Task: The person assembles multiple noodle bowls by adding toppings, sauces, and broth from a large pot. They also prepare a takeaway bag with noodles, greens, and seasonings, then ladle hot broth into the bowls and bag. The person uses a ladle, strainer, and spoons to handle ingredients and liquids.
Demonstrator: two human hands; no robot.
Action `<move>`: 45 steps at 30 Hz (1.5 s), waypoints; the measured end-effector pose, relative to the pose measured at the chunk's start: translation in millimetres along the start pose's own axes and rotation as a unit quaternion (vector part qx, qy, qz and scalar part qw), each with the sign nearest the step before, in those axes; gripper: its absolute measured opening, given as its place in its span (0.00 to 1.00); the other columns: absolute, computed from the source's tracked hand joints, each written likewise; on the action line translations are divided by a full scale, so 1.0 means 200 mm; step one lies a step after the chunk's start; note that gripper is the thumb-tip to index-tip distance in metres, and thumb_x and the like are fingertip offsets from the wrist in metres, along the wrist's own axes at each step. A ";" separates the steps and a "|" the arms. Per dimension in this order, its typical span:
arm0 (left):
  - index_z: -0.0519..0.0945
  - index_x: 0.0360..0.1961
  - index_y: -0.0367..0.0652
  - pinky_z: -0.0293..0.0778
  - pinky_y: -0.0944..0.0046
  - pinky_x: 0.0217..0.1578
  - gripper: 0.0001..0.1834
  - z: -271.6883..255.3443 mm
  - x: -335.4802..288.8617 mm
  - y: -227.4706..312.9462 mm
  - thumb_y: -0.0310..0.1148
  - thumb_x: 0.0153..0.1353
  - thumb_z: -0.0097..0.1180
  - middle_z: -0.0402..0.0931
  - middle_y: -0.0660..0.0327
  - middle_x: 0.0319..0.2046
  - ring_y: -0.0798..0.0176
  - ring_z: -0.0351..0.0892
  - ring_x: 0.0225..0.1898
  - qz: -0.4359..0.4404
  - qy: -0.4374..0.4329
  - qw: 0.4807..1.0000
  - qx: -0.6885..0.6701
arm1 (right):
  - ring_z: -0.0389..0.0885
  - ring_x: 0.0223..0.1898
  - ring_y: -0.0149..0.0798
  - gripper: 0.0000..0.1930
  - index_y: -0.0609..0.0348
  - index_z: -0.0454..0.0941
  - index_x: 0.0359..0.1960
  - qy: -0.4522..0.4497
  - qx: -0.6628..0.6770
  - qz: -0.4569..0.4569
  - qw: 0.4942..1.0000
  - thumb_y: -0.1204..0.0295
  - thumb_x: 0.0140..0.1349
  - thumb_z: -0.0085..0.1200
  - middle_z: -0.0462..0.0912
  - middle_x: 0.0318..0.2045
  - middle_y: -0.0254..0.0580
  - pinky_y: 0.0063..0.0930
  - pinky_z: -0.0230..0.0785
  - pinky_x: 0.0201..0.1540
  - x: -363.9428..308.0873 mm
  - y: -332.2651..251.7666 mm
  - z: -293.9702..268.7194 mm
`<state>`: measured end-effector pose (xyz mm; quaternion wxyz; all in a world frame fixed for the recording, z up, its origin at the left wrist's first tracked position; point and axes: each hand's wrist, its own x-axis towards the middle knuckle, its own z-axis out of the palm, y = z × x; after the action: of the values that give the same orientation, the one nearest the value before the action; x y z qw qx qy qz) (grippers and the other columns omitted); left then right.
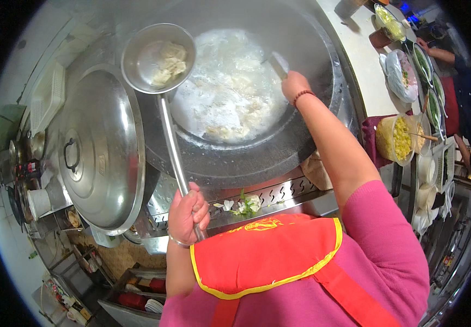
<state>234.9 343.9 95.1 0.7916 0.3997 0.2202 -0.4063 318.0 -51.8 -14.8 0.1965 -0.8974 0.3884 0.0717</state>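
Observation:
My left hand (pixel 187 213) is closed round the long handle of a metal ladle (pixel 139 59). The ladle's wide bowl is held over the left side of a big wok (pixel 230 166), with a few pale, soft, dumpling-like pieces (pixel 171 63) inside. White foamy liquid (pixel 227 90) bubbles in the wok, and pale pieces show through the foam. At the wok's right side, my right hand (pixel 296 87) grips a flat metal utensil (pixel 279 62) that slants down toward the liquid. Steam blurs its far end, so its exact kind is unclear.
A large domed metal lid (pixel 99 155) leans left of the wok. Leafy scraps (pixel 249 204) lie on the metal ledge before me. Along the right counter are a tub of yellow chopped food (pixel 396 139), a plastic-wrapped bowl (pixel 400 76), green-filled dishes and another person's arm (pixel 441 53).

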 end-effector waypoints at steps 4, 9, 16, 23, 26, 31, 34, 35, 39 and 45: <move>0.66 0.43 0.42 0.62 0.72 0.09 0.07 -0.01 -0.05 0.02 0.29 0.66 0.47 0.60 0.65 0.19 0.74 0.59 0.13 0.040 -0.009 0.999 -0.019 | 0.74 0.18 0.33 0.12 0.65 0.75 0.35 -0.207 0.284 0.066 0.934 0.67 0.63 0.46 0.78 0.23 0.42 0.30 0.66 0.17 0.12 -0.13 0.16; 0.66 0.44 0.42 0.62 0.73 0.09 0.09 -0.03 -0.08 0.02 0.31 0.66 0.49 0.61 0.64 0.20 0.74 0.59 0.13 0.078 -0.015 0.997 -0.024 | 0.74 0.18 0.34 0.10 0.64 0.75 0.36 -0.249 0.415 0.063 0.873 0.70 0.60 0.47 0.79 0.23 0.42 0.32 0.68 0.19 0.11 -0.21 0.25; 0.66 0.44 0.42 0.63 0.73 0.09 0.10 -0.05 -0.08 0.03 0.31 0.65 0.51 0.62 0.65 0.20 0.74 0.59 0.13 0.081 0.004 0.997 -0.004 | 0.73 0.19 0.32 0.10 0.62 0.73 0.36 -0.261 0.411 0.050 0.872 0.66 0.63 0.49 0.77 0.24 0.39 0.30 0.65 0.17 0.03 -0.22 0.17; 0.66 0.45 0.43 0.63 0.74 0.09 0.11 -0.08 -0.09 0.03 0.32 0.65 0.51 0.62 0.65 0.20 0.74 0.60 0.13 0.077 -0.001 0.997 -0.002 | 0.72 0.17 0.33 0.10 0.63 0.73 0.33 -0.229 0.374 0.038 0.898 0.67 0.62 0.47 0.77 0.21 0.40 0.31 0.64 0.17 -0.04 -0.20 0.14; 0.66 0.45 0.43 0.63 0.73 0.10 0.11 -0.09 -0.11 0.02 0.32 0.65 0.52 0.62 0.65 0.20 0.74 0.60 0.13 0.080 0.003 0.997 -0.009 | 0.74 0.17 0.35 0.12 0.64 0.74 0.32 -0.200 0.300 0.020 0.933 0.67 0.62 0.47 0.77 0.20 0.41 0.31 0.66 0.18 -0.04 -0.24 0.19; 0.66 0.44 0.42 0.63 0.73 0.10 0.12 -0.10 -0.13 0.01 0.33 0.65 0.53 0.62 0.65 0.21 0.74 0.60 0.14 0.086 0.006 0.996 -0.017 | 0.75 0.17 0.36 0.13 0.65 0.76 0.34 -0.232 0.313 -0.019 0.921 0.65 0.62 0.47 0.78 0.21 0.42 0.33 0.66 0.18 -0.04 -0.36 0.30; 0.66 0.44 0.42 0.63 0.73 0.10 0.12 -0.10 -0.16 0.01 0.33 0.64 0.53 0.62 0.65 0.21 0.74 0.60 0.14 0.092 0.011 0.996 -0.011 | 0.74 0.17 0.35 0.14 0.65 0.76 0.34 -0.277 0.351 -0.031 0.894 0.64 0.62 0.48 0.78 0.22 0.42 0.32 0.66 0.17 -0.06 -0.41 0.32; 0.66 0.44 0.42 0.63 0.73 0.10 0.12 -0.10 -0.16 0.02 0.33 0.64 0.54 0.62 0.65 0.21 0.73 0.60 0.14 0.095 0.009 0.995 -0.011 | 0.74 0.17 0.34 0.14 0.64 0.76 0.34 -0.290 0.359 -0.027 0.887 0.63 0.62 0.49 0.78 0.22 0.42 0.32 0.66 0.17 -0.06 -0.42 0.32; 0.66 0.44 0.42 0.63 0.73 0.11 0.12 -0.11 -0.18 0.03 0.34 0.65 0.53 0.62 0.65 0.21 0.74 0.60 0.14 0.108 0.005 0.994 -0.009 | 0.73 0.17 0.32 0.16 0.64 0.77 0.34 -0.286 0.338 -0.064 0.895 0.61 0.63 0.49 0.78 0.21 0.41 0.29 0.66 0.17 -0.13 -0.42 0.25; 0.66 0.45 0.42 0.64 0.73 0.11 0.12 -0.12 -0.19 0.03 0.34 0.66 0.52 0.62 0.65 0.21 0.74 0.60 0.14 0.113 0.000 0.994 0.010 | 0.72 0.16 0.31 0.14 0.63 0.76 0.35 -0.219 0.298 -0.071 0.927 0.63 0.65 0.47 0.76 0.20 0.39 0.29 0.65 0.16 -0.24 -0.38 0.15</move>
<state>217.2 383.0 109.3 0.8285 0.4294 0.1697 -0.3167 341.3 39.0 -6.2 0.5393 -0.7849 0.2745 0.1331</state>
